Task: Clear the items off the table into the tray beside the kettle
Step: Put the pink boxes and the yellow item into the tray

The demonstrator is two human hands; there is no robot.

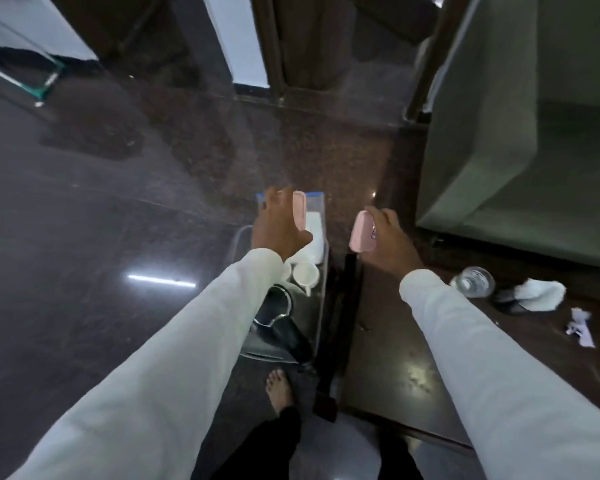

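Observation:
My left hand (279, 223) holds a flat pink item (299, 208) above the far end of the tray (321, 299), over a white sachet pile. My right hand (390, 239) grips a second pink box (362, 232) just right of the tray, over the dark table's (395, 358) left edge. In the tray sit a white cup (305, 273) and the black kettle (278, 317). On the table to the right lie a clear glass (473, 281), a white cloth (541, 294) on a black object and a crumpled wrapper (581, 327).
A grey-green sofa (499, 150) stands behind the table at right. Dark polished floor spreads to the left. My bare foot (279, 389) is below the tray. A glass-framed object (21, 74) sits at far left.

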